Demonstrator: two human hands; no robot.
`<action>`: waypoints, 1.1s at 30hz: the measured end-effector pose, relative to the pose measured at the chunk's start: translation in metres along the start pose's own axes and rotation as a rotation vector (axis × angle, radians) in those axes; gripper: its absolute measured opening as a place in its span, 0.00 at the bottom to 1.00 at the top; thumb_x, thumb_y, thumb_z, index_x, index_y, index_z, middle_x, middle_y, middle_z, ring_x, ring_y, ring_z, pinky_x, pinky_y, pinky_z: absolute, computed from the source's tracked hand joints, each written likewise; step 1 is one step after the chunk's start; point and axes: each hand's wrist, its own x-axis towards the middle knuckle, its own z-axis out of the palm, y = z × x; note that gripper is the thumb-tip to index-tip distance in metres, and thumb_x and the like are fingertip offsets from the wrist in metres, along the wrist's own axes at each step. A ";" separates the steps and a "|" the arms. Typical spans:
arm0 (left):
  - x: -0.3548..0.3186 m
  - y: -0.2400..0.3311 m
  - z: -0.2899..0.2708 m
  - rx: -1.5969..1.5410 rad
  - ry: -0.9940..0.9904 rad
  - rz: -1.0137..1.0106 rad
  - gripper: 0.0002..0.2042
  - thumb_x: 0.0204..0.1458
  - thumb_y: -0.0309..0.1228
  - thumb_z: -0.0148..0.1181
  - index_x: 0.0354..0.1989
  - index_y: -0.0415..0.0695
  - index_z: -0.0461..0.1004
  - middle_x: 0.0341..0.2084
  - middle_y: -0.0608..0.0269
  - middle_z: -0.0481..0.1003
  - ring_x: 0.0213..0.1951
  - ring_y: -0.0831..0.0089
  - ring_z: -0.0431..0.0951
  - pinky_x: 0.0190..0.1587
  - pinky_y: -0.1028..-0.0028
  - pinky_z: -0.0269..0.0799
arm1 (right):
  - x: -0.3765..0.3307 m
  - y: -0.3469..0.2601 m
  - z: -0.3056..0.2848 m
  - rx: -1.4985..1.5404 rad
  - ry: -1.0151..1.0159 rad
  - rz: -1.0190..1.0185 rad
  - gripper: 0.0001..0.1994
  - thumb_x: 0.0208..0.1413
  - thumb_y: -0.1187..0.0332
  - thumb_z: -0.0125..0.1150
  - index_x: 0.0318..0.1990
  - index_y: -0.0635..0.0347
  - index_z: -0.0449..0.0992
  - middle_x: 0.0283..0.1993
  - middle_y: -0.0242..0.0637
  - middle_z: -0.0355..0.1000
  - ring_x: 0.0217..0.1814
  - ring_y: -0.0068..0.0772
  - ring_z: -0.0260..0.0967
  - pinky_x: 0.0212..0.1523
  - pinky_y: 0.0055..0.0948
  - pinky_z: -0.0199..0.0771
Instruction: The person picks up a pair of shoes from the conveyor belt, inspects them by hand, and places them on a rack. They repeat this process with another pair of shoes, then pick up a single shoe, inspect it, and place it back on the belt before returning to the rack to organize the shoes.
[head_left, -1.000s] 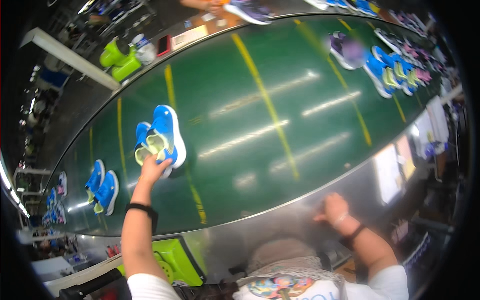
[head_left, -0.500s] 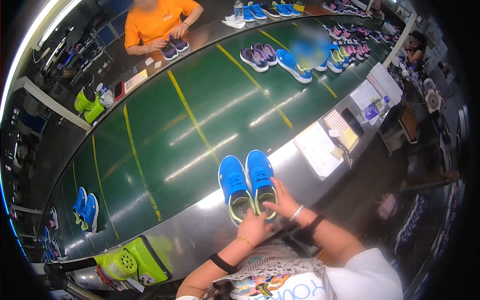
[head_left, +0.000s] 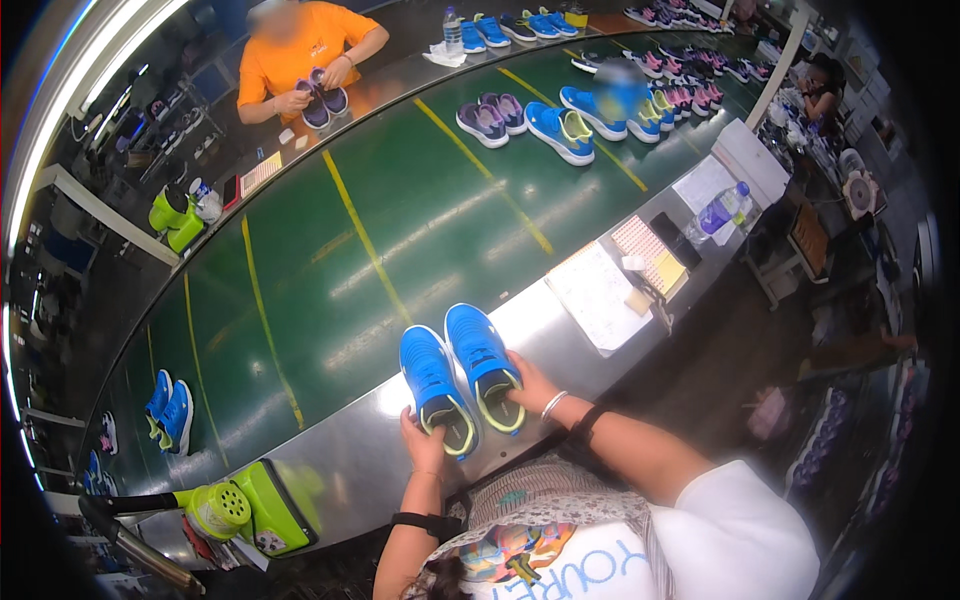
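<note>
Blue between spread hands: the left hand (head_left: 422, 445) has its fingers part-closed on the outer heel side of the left shoe (head_left: 428, 365), thumb at the opening; the right hand (head_left: 532, 385) holds the right shoe (head_left: 476, 340) much the same way, some of its fingers hidden inside. Half a second ago the hands were close together at the heels; now they are apart, one outside each shoe, which I judge gives a firmer hold on the pair. Toes point away from the person and somewhat left, heels toward the body, the long axes nearly parallel. The pair is at the steel surface (head_left: 350, 438), toes toward the green belt (head_left: 310, 280); whether the soles touch down, I cannot tell. Papers (head_left: 595, 300) lie to the right, a lime device (head_left: 278, 512) to the left
</note>
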 end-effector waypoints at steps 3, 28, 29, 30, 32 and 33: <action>0.006 0.025 -0.008 -0.500 -0.289 -0.187 0.30 0.38 0.15 0.42 0.56 0.44 0.53 0.44 0.56 0.66 0.45 0.64 0.68 0.47 0.71 0.65 | 0.001 -0.004 -0.015 0.551 -0.021 0.195 0.33 0.39 0.81 0.48 0.59 0.56 0.53 0.50 0.48 0.63 0.53 0.40 0.61 0.54 0.31 0.59; -0.038 0.082 -0.047 -1.221 -0.531 -0.267 0.24 0.40 0.23 0.52 0.51 0.40 0.60 0.43 0.56 0.69 0.45 0.64 0.71 0.48 0.66 0.68 | -0.024 -0.036 -0.059 1.466 -0.394 0.161 0.30 0.41 0.81 0.51 0.57 0.60 0.56 0.53 0.40 0.62 0.54 0.35 0.61 0.54 0.32 0.62; -0.036 0.080 -0.048 -1.173 -0.537 -0.259 0.33 0.35 0.19 0.54 0.56 0.43 0.55 0.47 0.56 0.66 0.49 0.64 0.67 0.52 0.66 0.64 | -0.030 -0.052 -0.065 1.252 -0.315 0.006 0.33 0.40 0.82 0.52 0.59 0.58 0.53 0.55 0.38 0.60 0.55 0.35 0.60 0.55 0.32 0.60; -0.038 0.080 -0.047 -1.173 -0.533 -0.257 0.33 0.35 0.19 0.54 0.56 0.43 0.55 0.47 0.56 0.66 0.49 0.64 0.67 0.52 0.66 0.64 | -0.033 -0.060 -0.067 1.035 -0.235 -0.142 0.37 0.38 0.83 0.54 0.60 0.56 0.51 0.56 0.37 0.58 0.57 0.34 0.58 0.57 0.32 0.58; -0.044 0.085 -0.041 -0.902 -0.381 0.035 0.42 0.34 0.13 0.54 0.62 0.49 0.47 0.52 0.61 0.61 0.53 0.66 0.64 0.55 0.68 0.59 | -0.032 -0.048 -0.058 0.892 -0.207 -0.181 0.41 0.34 0.83 0.57 0.61 0.52 0.49 0.60 0.38 0.50 0.61 0.34 0.52 0.58 0.33 0.55; -0.043 0.083 -0.039 -0.823 -0.413 0.037 0.47 0.31 0.11 0.56 0.63 0.52 0.42 0.56 0.63 0.57 0.56 0.68 0.59 0.57 0.69 0.55 | -0.032 -0.043 -0.055 0.707 -0.120 -0.323 0.41 0.33 0.81 0.58 0.61 0.52 0.50 0.61 0.38 0.47 0.62 0.35 0.49 0.59 0.34 0.54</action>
